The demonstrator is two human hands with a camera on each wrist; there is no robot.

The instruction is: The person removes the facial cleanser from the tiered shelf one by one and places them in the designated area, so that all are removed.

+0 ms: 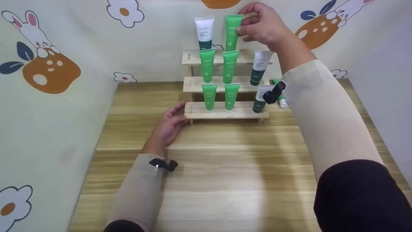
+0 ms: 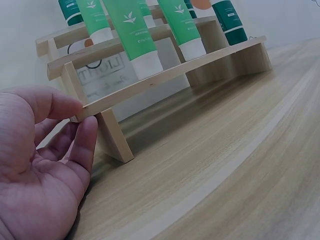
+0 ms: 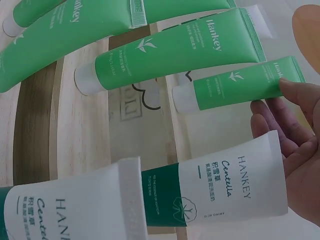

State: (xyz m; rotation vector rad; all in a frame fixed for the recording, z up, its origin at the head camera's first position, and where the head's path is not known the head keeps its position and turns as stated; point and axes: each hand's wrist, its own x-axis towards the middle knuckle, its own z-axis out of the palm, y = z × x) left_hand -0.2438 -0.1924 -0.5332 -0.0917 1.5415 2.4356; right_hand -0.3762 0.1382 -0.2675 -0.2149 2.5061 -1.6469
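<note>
At the top tier, my right hand (image 1: 265, 24) pinches a green squeeze tube (image 1: 233, 32) near its flat crimped end; the white cap points down at the shelf in the right wrist view. My left hand (image 1: 169, 127) grips the left front corner of the three-tier wooden display stand (image 1: 225, 115), thumb and fingers about the lowest shelf's end in the left wrist view. Left of the pinched tube stands a white and dark green tube (image 1: 204, 33). Below, green tubes (image 1: 208, 66) and white and dark green tubes (image 3: 220, 187) stand cap-down on the lower tiers.
Behind the stand's right side, a green tube with a white cap (image 1: 283, 102) lies partly hidden by the right wrist camera (image 1: 274, 92). The stand rests on a wood-grain table (image 1: 209, 180). A patterned cloth (image 1: 154, 48) rises behind and at the sides.
</note>
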